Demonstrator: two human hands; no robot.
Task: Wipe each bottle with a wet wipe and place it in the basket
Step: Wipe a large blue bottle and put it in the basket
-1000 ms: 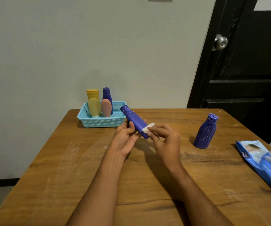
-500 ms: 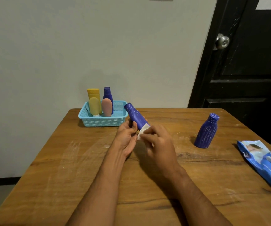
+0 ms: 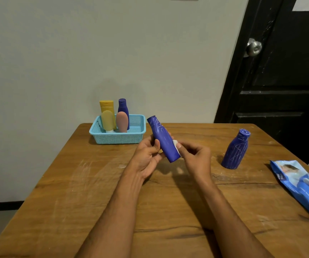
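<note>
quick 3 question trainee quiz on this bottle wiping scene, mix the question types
1. How many bottles stand in the basket?
2. True or false: the left hand holds the tilted blue bottle.
3. The right hand pinches: A) wet wipe B) wipes pack C) standing blue bottle

Key: 1. four; 2. true; 3. A

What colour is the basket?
Light blue basket, seen clearly in the head view.
</note>
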